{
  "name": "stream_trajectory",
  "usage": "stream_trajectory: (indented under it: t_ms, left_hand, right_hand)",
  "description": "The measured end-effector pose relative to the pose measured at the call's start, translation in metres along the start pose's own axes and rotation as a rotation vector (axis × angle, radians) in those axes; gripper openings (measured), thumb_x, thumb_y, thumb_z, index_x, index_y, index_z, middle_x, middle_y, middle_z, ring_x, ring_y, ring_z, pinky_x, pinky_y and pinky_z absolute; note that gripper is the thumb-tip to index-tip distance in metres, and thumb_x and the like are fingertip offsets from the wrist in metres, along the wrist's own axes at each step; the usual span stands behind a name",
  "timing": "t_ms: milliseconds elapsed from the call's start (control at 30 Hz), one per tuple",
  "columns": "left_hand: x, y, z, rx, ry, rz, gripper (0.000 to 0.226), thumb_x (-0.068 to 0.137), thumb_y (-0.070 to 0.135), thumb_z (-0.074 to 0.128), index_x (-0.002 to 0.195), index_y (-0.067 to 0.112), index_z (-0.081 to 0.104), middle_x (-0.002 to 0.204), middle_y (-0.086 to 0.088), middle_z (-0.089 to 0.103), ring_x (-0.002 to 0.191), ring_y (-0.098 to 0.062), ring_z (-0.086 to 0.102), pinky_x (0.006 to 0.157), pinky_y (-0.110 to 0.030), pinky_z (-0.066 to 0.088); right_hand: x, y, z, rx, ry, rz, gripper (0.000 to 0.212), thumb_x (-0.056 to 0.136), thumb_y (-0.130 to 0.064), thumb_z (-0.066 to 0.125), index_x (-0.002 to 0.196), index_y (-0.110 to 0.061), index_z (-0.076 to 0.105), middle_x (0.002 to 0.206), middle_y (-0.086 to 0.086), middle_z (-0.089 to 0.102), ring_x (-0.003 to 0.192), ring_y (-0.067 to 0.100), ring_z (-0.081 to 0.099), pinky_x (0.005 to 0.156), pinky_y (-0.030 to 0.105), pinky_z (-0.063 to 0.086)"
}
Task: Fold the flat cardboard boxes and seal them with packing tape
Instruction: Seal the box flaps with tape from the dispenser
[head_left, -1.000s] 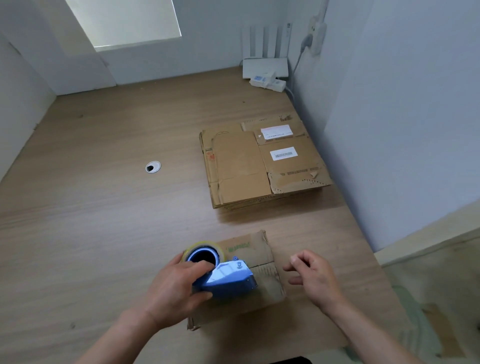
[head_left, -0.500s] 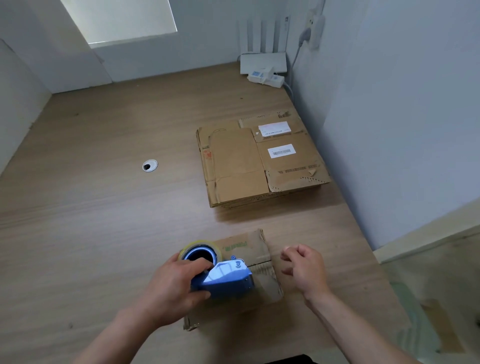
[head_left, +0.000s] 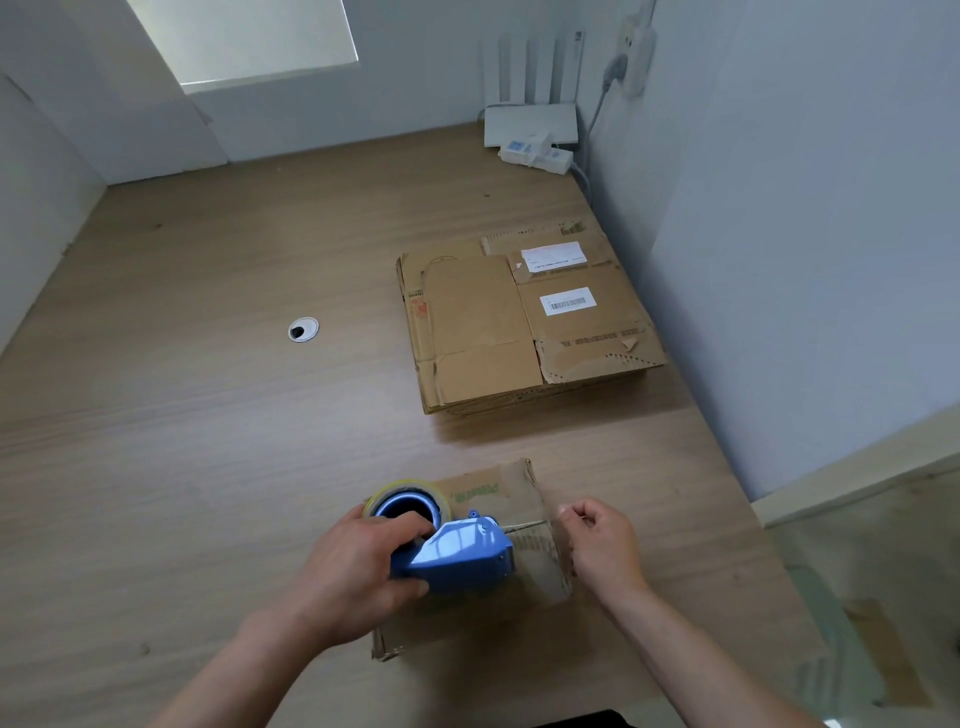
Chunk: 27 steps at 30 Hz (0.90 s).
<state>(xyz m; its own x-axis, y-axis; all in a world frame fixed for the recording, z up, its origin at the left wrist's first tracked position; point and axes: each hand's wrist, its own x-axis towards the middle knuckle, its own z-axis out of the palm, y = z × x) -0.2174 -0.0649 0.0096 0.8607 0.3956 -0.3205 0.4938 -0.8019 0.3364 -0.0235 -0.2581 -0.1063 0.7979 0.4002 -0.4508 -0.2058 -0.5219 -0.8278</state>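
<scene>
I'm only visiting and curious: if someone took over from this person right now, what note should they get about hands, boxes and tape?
Left hand: grips the blue tape dispenser, held over the small box nearest the person.
Right hand: fingers curled at that box's right edge; whether they pinch tape is unclear.
Flat boxes: stacked further back, to the right.
Done: the small box looks folded.
Left: tape its top seam, then fold and seal the stack.
</scene>
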Motion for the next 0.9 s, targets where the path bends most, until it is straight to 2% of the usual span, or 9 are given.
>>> stream_trajectory:
  t_ms: [100,167,267,367,433,500,633,767,900]
  left_hand:
    - [0.000,0.003,0.000,0.005,-0.011,0.000,0.045,0.078,0.049,0.070,0.120,0.039,0.056,0.110,0.016,0.063,0.098,-0.014,0.046,0.079,-0.030,0.045]
    - [-0.001,0.004,0.000,0.002,-0.007,-0.004,0.045,0.080,0.048,0.070,0.122,0.039,0.055,0.111,0.016,0.062,0.099,-0.013,0.045,0.078,-0.028,0.043]
    - [-0.002,0.004,-0.001,0.010,-0.010,-0.012,0.046,0.080,0.048,0.070,0.122,0.041,0.054,0.112,0.017,0.061,0.099,-0.013,0.045,0.080,-0.029,0.044]
    - [-0.001,0.004,-0.002,0.015,-0.007,-0.008,0.047,0.080,0.049,0.070,0.123,0.041,0.054,0.111,0.017,0.061,0.099,-0.013,0.044,0.079,-0.029,0.044]
    - [-0.001,0.004,-0.001,0.007,0.001,-0.004,0.047,0.080,0.047,0.070,0.123,0.041,0.054,0.113,0.017,0.061,0.099,-0.013,0.044,0.077,-0.028,0.042]
    - [-0.002,0.006,-0.002,0.006,-0.001,0.007,0.046,0.080,0.047,0.070,0.123,0.041,0.054,0.114,0.018,0.061,0.098,-0.012,0.043,0.075,-0.026,0.038]
    - [0.000,0.009,-0.011,0.017,-0.016,0.070,0.034,0.083,0.046,0.067,0.114,0.038,0.056,0.105,0.021,0.060,0.093,-0.012,0.043,0.069,-0.013,0.029]
    - [-0.003,-0.002,-0.036,-0.028,-0.132,0.031,0.025,0.084,0.046,0.067,0.105,0.036,0.060,0.089,0.018,0.057,0.086,-0.007,0.051,0.068,-0.022,0.040]
    - [-0.030,-0.050,-0.059,-0.344,-0.184,-0.140,0.017,0.069,0.036,0.074,0.085,0.031,0.067,0.077,0.011,0.066,0.069,-0.007,0.060,0.064,-0.027,0.045]
  right_hand:
    - [-0.003,-0.003,0.007,0.015,-0.006,0.057,0.034,0.096,-0.022,0.066,0.064,-0.012,0.064,0.055,-0.004,0.061,0.057,0.013,0.051,0.058,0.034,0.045]
    - [-0.005,-0.006,0.010,0.003,-0.027,0.123,0.030,0.096,-0.030,0.066,0.077,-0.007,0.064,0.072,0.001,0.066,0.068,0.014,0.056,0.065,0.037,0.048]
    - [-0.015,-0.011,-0.001,-0.376,0.071,0.133,0.030,0.092,-0.044,0.067,0.108,-0.024,0.051,0.096,-0.005,0.060,0.093,0.018,0.061,0.072,0.031,0.044]
    - [-0.032,-0.026,-0.010,-0.305,0.228,-0.126,0.008,0.096,-0.033,0.061,0.093,-0.026,0.058,0.087,-0.008,0.063,0.082,0.015,0.061,0.062,0.022,0.041]
    - [-0.038,-0.029,-0.001,-0.256,0.187,-0.199,0.027,0.099,-0.033,0.055,0.073,-0.026,0.057,0.070,-0.007,0.058,0.069,0.012,0.055,0.057,0.020,0.037]
    - [-0.042,-0.023,0.012,-0.292,0.102,-0.197,0.037,0.100,-0.041,0.051,0.067,-0.024,0.056,0.064,-0.005,0.056,0.065,0.013,0.053,0.058,0.031,0.039]
    - [-0.042,-0.009,0.026,-0.405,0.121,-0.216,0.036,0.102,-0.042,0.047,0.069,-0.027,0.055,0.069,-0.007,0.056,0.071,0.015,0.052,0.060,0.033,0.031]
    - [-0.044,-0.014,0.024,-0.413,0.138,-0.215,0.031,0.102,-0.040,0.049,0.083,-0.029,0.071,0.070,-0.012,0.058,0.067,0.003,0.050,0.056,0.016,0.030]
    - [-0.038,-0.005,0.026,-0.382,0.170,-0.218,0.031,0.100,-0.039,0.054,0.100,-0.020,0.079,0.089,0.001,0.075,0.085,0.022,0.066,0.065,0.029,0.037]
